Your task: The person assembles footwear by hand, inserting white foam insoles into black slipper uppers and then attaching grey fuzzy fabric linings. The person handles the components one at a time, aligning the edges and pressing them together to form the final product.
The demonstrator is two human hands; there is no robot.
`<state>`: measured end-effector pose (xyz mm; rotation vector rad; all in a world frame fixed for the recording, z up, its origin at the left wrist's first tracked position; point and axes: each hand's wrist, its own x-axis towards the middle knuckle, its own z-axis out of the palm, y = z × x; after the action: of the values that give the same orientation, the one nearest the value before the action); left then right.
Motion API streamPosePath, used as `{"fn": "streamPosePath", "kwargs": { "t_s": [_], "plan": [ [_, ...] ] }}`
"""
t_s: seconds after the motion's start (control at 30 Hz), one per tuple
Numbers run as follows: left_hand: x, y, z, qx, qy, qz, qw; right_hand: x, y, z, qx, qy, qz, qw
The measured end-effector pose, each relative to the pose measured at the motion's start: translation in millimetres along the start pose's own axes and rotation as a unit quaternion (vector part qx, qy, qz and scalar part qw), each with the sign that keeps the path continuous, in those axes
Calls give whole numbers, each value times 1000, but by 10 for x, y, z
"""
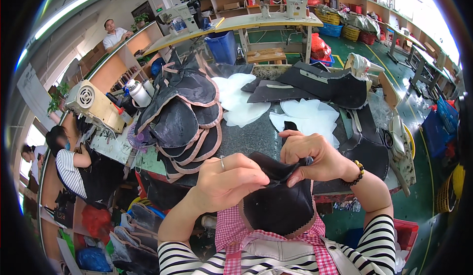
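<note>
A black leather-like piece with a tan zigzag-cut edge [278,208] hangs in front of my checked apron. My left hand [229,179], with a ring on one finger, pinches its upper fold. Opposite it, my right hand [315,159] grips the folded upper edge between thumb and fingers. Both hands are closed and close together above the near table edge. To their left lies an overlapping stack of similar black pieces with tan edges [175,124]. Beyond my hands are white, petal-shaped sheets [244,105] and, farther right, more white sheets [308,115].
Long dark pieces [335,85] lie across the table's back right. A beige machine [93,105] and a white flask [139,93] stand at left. Ahead are sewing machines [290,1] on a bench and a blue bin [221,47]. Other people sit or stand along the left.
</note>
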<state>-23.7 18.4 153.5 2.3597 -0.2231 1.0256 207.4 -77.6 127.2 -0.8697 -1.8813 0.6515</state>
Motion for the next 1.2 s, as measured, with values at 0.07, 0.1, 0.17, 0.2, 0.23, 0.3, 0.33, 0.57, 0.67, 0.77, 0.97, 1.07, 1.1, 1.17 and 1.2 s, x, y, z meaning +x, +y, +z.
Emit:
{"fn": "streamPosePath", "kwargs": {
  "t_s": [0.07, 0.1, 0.17, 0.2, 0.23, 0.3, 0.33, 0.57, 0.67, 0.77, 0.97, 1.07, 1.1, 1.17, 1.2],
  "plan": [
    [29, 53, 5, 26, 5, -19, 999, -5, 6, 1, 3, -1, 10, 1000],
    [43, 78, 12, 38, 8, -28, 999, -13, 9, 0, 4, -2, 15, 1000],
    [54, 114, 25, 60, 5, -41, 997, -17, 10, 0, 5, -7, 18, 1000],
    [57, 127, 28, 71, 4, -47, 996, -20, 11, 1, 4, -10, 18, 1000],
    [55, 142, 24, 72, -3, -54, 996, -20, 14, 4, 4, -14, 17, 1000],
    [51, 165, 21, 73, -18, -68, 995, -31, 24, 5, 8, -13, 22, 1000],
    [46, 160, 14, 72, -22, -71, 995, -33, 28, 8, 10, -12, 24, 1000],
    [59, 145, 57, 63, -17, -77, 995, -56, 40, -9, 25, -12, 41, 999],
    [51, 138, 27, 60, -47, -92, 993, -69, 43, -13, 23, -15, 43, 999],
    [51, 115, 43, 57, -27, -115, 991, -86, 24, -28, 21, -14, 42, 999],
    [87, 154, 54, -95, -14, -217, 971, -67, -88, -3, 28, -18, 16, 999],
    [55, 125, 66, -113, -38, -239, 964, -71, -95, -18, 26, -19, 13, 999],
    [63, 163, 71, -110, -36, -250, 961, -89, -92, -19, 21, -16, 12, 1000],
    [56, 190, 79, -114, -31, -266, 957, -92, -97, -16, 10, -22, 13, 1000],
    [50, 190, 85, -123, -29, -272, 954, -86, -109, -21, 4, -30, 16, 999]
  ]
}}
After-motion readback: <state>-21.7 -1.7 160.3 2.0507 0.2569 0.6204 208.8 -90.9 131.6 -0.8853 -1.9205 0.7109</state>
